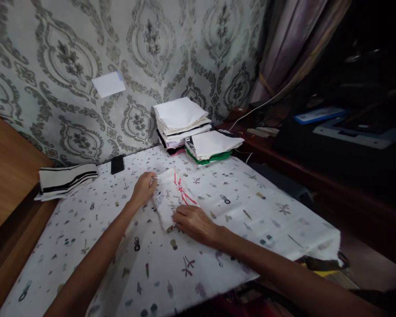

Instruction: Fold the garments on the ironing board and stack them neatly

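A folded white cloth (166, 198) with red marks and dark handwriting-like print lies in the middle of the table. At its far left corner, my left hand (144, 190) is closed, the fingertips pinching the fabric. My right hand (196, 223) is curled over the near right part of the same cloth, its fingers bent onto the edge. Part of the print is hidden under the right fingers.
The table has a white patterned cover (234, 211). Behind stand a tall stack of folded cloths (181, 115) and a lower stack (213, 145) with green at its base. Striped folded cloths (67, 179) and a black phone (117, 164) lie at left, by a wooden panel (13, 171).
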`<state>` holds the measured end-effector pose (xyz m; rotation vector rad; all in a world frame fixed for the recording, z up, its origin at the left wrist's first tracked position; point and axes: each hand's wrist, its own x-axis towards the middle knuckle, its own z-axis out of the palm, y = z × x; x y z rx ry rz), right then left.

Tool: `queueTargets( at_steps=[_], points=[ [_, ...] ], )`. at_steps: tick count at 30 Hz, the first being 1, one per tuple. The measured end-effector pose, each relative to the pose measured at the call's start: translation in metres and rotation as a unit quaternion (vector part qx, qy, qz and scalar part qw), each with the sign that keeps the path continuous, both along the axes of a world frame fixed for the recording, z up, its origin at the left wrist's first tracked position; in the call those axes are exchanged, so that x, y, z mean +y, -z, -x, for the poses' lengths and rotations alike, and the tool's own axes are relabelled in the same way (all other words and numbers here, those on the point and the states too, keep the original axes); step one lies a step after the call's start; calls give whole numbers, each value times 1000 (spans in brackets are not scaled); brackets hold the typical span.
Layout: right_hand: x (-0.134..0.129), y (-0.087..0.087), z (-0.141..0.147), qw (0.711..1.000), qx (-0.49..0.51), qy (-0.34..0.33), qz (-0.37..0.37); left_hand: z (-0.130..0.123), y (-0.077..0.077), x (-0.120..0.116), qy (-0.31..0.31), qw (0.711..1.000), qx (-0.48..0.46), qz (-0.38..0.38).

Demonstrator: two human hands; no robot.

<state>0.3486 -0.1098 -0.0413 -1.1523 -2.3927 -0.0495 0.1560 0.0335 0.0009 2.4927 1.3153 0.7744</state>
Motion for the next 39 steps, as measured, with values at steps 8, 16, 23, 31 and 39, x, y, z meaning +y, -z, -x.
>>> queueTargets(
  at_steps=[8,16,23,31,39],
  points=[
    [-5,-12,-9,997,5,-70,27,-49,40,23,29,983,172,48],
    [24,-40,-5,992,81,1,99,-37,35,43,32,997,60,35],
    [77,-28,9,983,9,112,146,-9,36,50,-81,989,112,-51],
    [83,-11,7,969,10,147,199,-16,30,48,-87,981,149,-92],
    [83,-14,7,968,0,147,205,-47,43,71,21,998,51,0]
  ],
)
